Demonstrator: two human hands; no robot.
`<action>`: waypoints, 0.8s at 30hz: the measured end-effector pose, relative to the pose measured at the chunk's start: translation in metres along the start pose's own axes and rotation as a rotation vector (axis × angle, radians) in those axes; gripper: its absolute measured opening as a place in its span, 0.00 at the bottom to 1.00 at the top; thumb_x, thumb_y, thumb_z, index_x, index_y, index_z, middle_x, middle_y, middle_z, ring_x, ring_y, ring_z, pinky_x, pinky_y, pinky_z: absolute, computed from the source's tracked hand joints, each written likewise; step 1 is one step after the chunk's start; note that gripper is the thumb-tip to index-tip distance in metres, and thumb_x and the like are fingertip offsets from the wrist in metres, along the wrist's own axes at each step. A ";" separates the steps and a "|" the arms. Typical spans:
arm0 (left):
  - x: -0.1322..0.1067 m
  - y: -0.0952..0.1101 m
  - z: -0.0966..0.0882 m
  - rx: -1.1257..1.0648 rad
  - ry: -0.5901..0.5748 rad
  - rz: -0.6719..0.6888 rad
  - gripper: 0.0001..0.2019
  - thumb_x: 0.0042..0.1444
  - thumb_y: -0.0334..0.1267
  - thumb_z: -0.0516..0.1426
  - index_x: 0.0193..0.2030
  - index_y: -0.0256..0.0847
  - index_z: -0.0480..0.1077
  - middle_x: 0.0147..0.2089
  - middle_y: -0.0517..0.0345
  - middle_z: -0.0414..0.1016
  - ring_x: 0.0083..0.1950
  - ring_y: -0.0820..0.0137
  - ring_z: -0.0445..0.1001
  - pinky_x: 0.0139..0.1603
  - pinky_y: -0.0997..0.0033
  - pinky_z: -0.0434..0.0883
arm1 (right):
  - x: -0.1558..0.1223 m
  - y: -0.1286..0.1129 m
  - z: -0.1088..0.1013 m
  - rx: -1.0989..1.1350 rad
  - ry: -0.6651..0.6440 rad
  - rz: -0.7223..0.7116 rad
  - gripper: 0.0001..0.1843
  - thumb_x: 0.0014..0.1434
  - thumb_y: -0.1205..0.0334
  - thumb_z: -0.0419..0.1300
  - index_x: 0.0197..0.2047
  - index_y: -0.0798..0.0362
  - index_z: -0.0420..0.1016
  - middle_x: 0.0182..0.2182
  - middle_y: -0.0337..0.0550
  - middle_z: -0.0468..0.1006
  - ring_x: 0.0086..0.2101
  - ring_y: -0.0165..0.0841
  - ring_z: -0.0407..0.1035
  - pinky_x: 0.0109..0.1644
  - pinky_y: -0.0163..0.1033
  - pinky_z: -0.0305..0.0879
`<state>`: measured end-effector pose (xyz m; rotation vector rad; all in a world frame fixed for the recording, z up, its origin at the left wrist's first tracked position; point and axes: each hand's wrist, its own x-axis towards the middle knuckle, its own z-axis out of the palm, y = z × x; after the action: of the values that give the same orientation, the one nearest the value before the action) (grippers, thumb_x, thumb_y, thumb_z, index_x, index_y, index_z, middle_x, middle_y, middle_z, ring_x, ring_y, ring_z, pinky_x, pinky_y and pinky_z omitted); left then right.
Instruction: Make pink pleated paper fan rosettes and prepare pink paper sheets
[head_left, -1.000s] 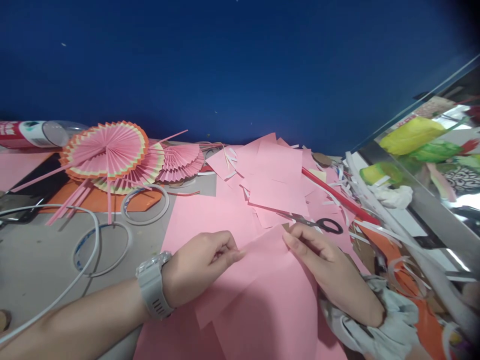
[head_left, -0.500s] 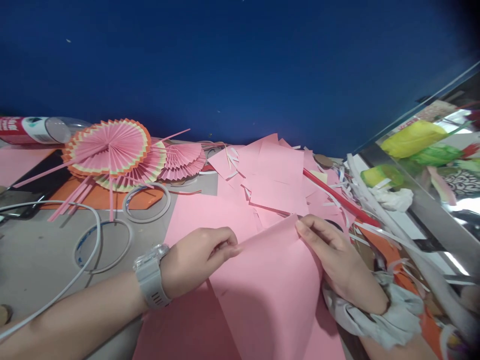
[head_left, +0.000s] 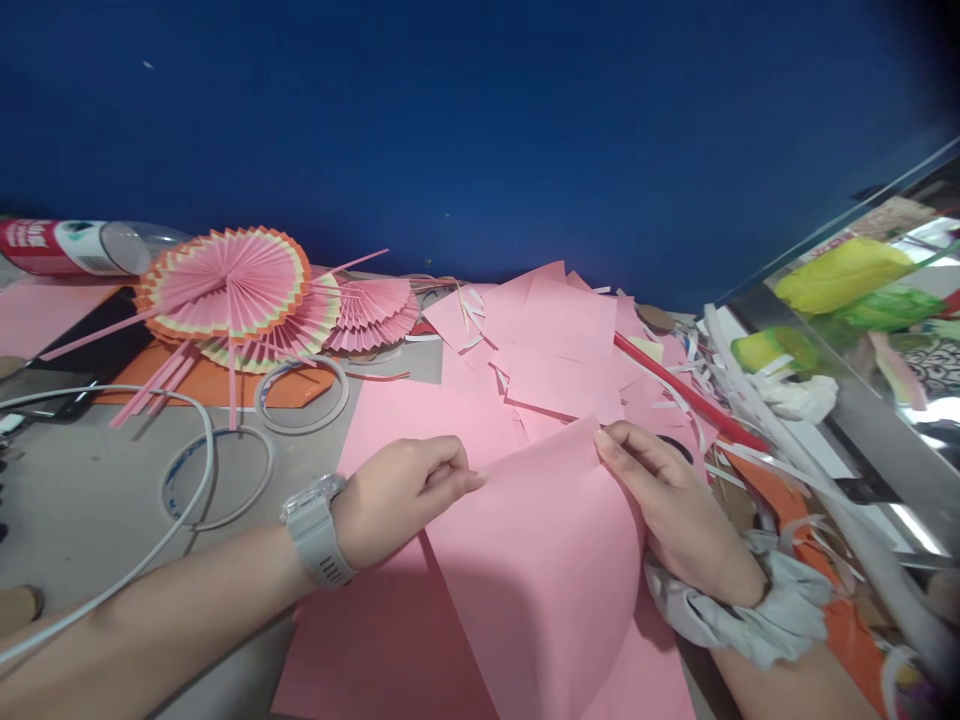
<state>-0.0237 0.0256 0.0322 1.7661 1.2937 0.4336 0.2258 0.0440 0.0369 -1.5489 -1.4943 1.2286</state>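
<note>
A sheet of pink paper (head_left: pixel 540 540) is lifted and curved between my hands, its far edge held up. My left hand (head_left: pixel 409 495), with a watch at the wrist, pinches the sheet's left corner between thumb and curled fingers. At the other end of that edge, my right hand (head_left: pixel 660 490) grips the paper between thumb and forefinger; a pale scrunchie circles its wrist. More pink paper (head_left: pixel 375 640) lies flat on the table underneath. Beyond the hands is a heap of cut pink paper pieces (head_left: pixel 562 330).
Pleated pink paper fans (head_left: pixel 225 285) with pink sticks lie at the left, near a plastic bottle (head_left: pixel 67 247). Tape rings (head_left: pixel 270 475) and a white cable (head_left: pixel 210 450) are closer. A red strip (head_left: pixel 682 392) and paper scraps crowd the right. A blue partition (head_left: pixel 450 130) stands behind.
The whole view has shifted slightly, so things on the left sit a little further right and higher. Both hands keep their hold on the pink sheet, with hardly any movement.
</note>
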 end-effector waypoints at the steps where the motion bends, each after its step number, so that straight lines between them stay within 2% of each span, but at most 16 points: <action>1: 0.000 0.000 0.000 0.005 0.006 -0.001 0.17 0.59 0.51 0.48 0.26 0.41 0.60 0.20 0.69 0.54 0.22 0.77 0.55 0.24 0.75 0.53 | 0.000 0.000 0.000 -0.005 -0.001 -0.002 0.17 0.58 0.49 0.54 0.24 0.51 0.60 0.23 0.34 0.55 0.25 0.28 0.50 0.28 0.34 0.51; 4: 0.000 -0.002 0.000 0.011 0.011 0.014 0.16 0.59 0.50 0.48 0.27 0.41 0.61 0.20 0.68 0.57 0.23 0.76 0.56 0.24 0.75 0.54 | 0.000 0.001 -0.001 -0.024 0.006 -0.010 0.17 0.58 0.49 0.54 0.24 0.51 0.60 0.23 0.34 0.55 0.25 0.28 0.50 0.28 0.34 0.52; 10: 0.002 -0.002 -0.003 -0.022 -0.011 0.084 0.12 0.61 0.42 0.47 0.32 0.41 0.65 0.26 0.65 0.65 0.27 0.75 0.61 0.28 0.76 0.58 | 0.000 -0.001 -0.004 -0.002 0.022 0.019 0.16 0.58 0.49 0.54 0.25 0.50 0.61 0.23 0.33 0.56 0.25 0.28 0.51 0.27 0.33 0.53; 14: 0.003 -0.002 -0.004 -0.058 0.016 0.057 0.12 0.60 0.43 0.48 0.31 0.40 0.66 0.26 0.64 0.66 0.27 0.75 0.63 0.27 0.76 0.60 | 0.001 0.002 -0.006 0.017 0.043 0.048 0.16 0.57 0.49 0.55 0.26 0.50 0.62 0.24 0.34 0.57 0.25 0.28 0.52 0.27 0.33 0.54; 18: 0.002 -0.004 -0.001 -0.182 0.020 0.011 0.13 0.60 0.46 0.47 0.32 0.41 0.67 0.26 0.64 0.65 0.26 0.75 0.66 0.24 0.78 0.63 | 0.003 0.006 -0.006 -0.014 0.049 0.045 0.15 0.58 0.49 0.54 0.27 0.50 0.62 0.25 0.34 0.59 0.27 0.28 0.54 0.29 0.33 0.56; 21: 0.002 -0.007 -0.002 -0.221 0.103 -0.004 0.14 0.60 0.46 0.47 0.32 0.41 0.66 0.20 0.67 0.62 0.21 0.76 0.65 0.23 0.77 0.62 | 0.006 0.009 -0.008 -0.042 0.078 0.030 0.15 0.57 0.48 0.54 0.27 0.49 0.63 0.25 0.33 0.59 0.27 0.28 0.55 0.29 0.34 0.56; 24: 0.004 -0.011 -0.004 -0.258 0.292 -0.008 0.13 0.61 0.46 0.48 0.33 0.40 0.65 0.17 0.69 0.58 0.18 0.77 0.62 0.24 0.76 0.62 | 0.010 0.013 -0.015 -0.023 0.199 -0.006 0.15 0.56 0.47 0.54 0.29 0.49 0.63 0.24 0.33 0.59 0.25 0.28 0.55 0.28 0.35 0.55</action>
<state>-0.0312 0.0321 0.0251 1.5191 1.3739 0.8406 0.2434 0.0542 0.0281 -1.6289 -1.3868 1.0238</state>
